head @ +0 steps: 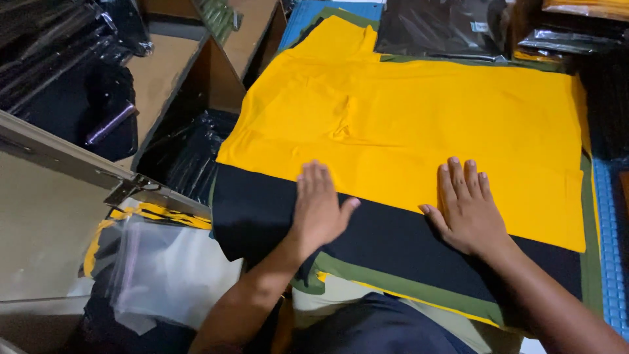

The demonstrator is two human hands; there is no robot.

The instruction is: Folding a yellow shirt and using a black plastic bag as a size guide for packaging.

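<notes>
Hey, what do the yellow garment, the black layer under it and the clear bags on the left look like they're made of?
Yellow garment: matte knit fabric, probably cotton jersey, with soft creases. Black layer under both hands: similar matte cloth, lying limp. Clear bags: thin glossy plastic film, see-through with wrinkled glare.

The yellow garment point(406, 124) lies flat and spread open across the work surface, one sleeve extending toward the far edge. Its fabric is plain, with light creases near the centre. The black garment point(393, 242) lies flat beneath it, exposed as a broad band along the near edge. Both hands rest palm-down where the yellow edge meets the black band.
</notes>
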